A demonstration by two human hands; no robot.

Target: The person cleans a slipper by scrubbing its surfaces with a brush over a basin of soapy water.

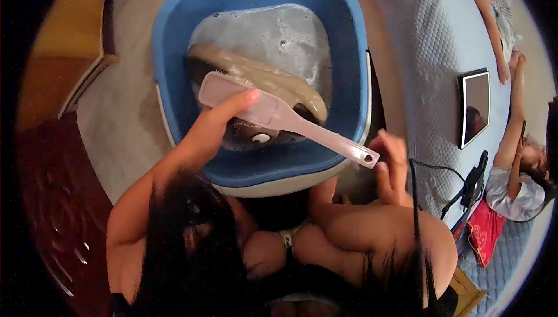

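Note:
A pale pink scrub brush [314,133] is held above the tub with its bristles turned away from me. My left hand [218,122] grips it by the head, thumb pressed on its back. Close to the handle's holed end is my right hand [394,163], slightly blurred, with thumb and fingers apart; whether it touches the handle I cannot tell. Below the brush, a shoe [282,83] with a tan sole lies in cloudy, soapy water [279,32], partly covered by the brush and my left hand.
The blue tub [165,44] stands in front of my knees. On the right, a bed [430,38] holds a tablet [475,108] and a dark device with a cable [475,177]. A person [517,195] lies beyond, and another person's arm [491,26] shows above. Wooden furniture [64,49] stands left.

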